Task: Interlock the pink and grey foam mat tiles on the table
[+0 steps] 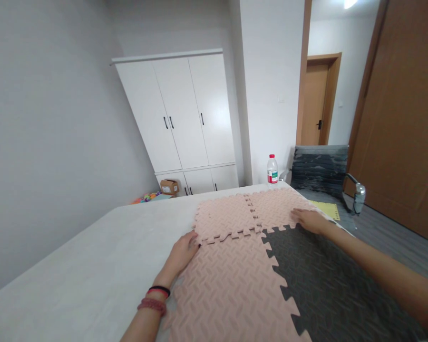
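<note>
Several foam mat tiles lie on the white table [92, 256]: a near pink tile [231, 289], a far left pink tile [224, 216], a far right pink tile [276, 205] and a dark grey tile [328, 275]. My left hand [183, 249] touches the left edge of the pink tiles where near and far ones meet, thumb and fingers apart. Flat on the far right pink tile, close to its seam with the grey one, rests my right hand [309, 220], fingers stretched out. Thin gaps show along the seams between the pink tiles.
A bottle with a red cap [272, 170] stands at the table's far edge. Beyond are an office chair [319, 166] with a yellow sheet [326, 209] on its seat, a white wardrobe [178, 114], a cardboard box [170, 186] and colourful items [148, 196].
</note>
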Demonstrator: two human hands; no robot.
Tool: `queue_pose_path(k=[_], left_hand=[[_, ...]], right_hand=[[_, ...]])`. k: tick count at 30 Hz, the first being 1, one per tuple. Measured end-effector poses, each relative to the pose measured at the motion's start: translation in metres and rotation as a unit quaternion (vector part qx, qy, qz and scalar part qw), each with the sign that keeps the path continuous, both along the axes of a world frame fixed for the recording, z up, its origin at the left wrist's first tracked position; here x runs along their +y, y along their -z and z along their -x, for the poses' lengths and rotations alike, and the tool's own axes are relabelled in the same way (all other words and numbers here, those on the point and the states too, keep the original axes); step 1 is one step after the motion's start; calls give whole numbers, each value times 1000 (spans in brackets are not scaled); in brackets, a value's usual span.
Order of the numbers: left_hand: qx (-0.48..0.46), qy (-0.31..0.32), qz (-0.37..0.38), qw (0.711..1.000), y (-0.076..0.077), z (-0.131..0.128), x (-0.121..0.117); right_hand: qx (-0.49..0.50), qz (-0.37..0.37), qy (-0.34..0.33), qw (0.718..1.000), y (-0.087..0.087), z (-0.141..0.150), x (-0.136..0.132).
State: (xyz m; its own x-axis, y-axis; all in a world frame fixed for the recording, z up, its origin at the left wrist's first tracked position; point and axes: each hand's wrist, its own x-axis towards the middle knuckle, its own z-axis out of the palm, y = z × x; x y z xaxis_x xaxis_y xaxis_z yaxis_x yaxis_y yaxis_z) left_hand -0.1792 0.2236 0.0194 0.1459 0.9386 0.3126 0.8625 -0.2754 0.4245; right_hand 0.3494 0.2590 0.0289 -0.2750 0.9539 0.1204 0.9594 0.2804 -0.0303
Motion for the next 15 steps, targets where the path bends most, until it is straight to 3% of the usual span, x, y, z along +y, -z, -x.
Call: queue_pose_path(k=[3,7,10,15], left_hand=[[-1,0,-2,1000,2,1,0],[-2,-19,-13,1000,3,0,-4],[-1,-45,-18,999,3,-3,-8],[3,-40,-14,999,4,-6,-9]], right_hand=[[47,10,-80,996,1,58,5],[108,20,-127,986,1,118,10],[139,29,-129,982,2,138,10],[168,37,-134,976,6,139,9]])
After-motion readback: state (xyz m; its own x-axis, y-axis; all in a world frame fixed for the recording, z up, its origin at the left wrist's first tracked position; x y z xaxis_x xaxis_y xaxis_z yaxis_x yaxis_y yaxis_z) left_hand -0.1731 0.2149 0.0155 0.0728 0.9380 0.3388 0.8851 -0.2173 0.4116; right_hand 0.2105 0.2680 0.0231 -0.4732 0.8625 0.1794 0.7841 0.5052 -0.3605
